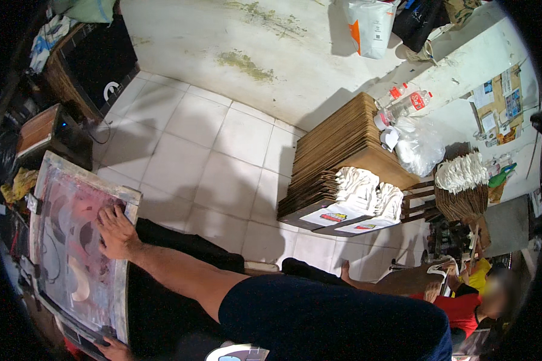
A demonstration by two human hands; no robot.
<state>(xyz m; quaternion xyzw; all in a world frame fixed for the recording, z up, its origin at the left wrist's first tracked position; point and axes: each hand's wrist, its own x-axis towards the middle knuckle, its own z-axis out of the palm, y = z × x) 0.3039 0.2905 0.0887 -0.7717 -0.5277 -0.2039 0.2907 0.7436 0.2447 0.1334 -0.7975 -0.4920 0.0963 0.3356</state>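
A screen printing frame (126,283), pale-rimmed with a translucent, red-stained mesh, stands tilted at the left. Curved shapes show in the mesh. My right hand (117,233) lies against the mesh near the frame's upper right corner, its fingers spread. A dark patch shows by the fingertips; whether it is a cloth or ink I cannot tell. At the lower picture edge my left hand (115,349), partly cut off, has its fingers bent at the frame's bottom end. Black fabric (168,301) hangs beside the frame, under my right forearm.
Stacked brown boards (337,135) carry white printed cloth pieces (358,189). Plastic bottles (412,105) and a clear plastic bag (415,147) are alongside. A person in a red shirt (457,310) is at the lower right. A wooden box (51,135) stands behind the frame on tiled floor (193,126).
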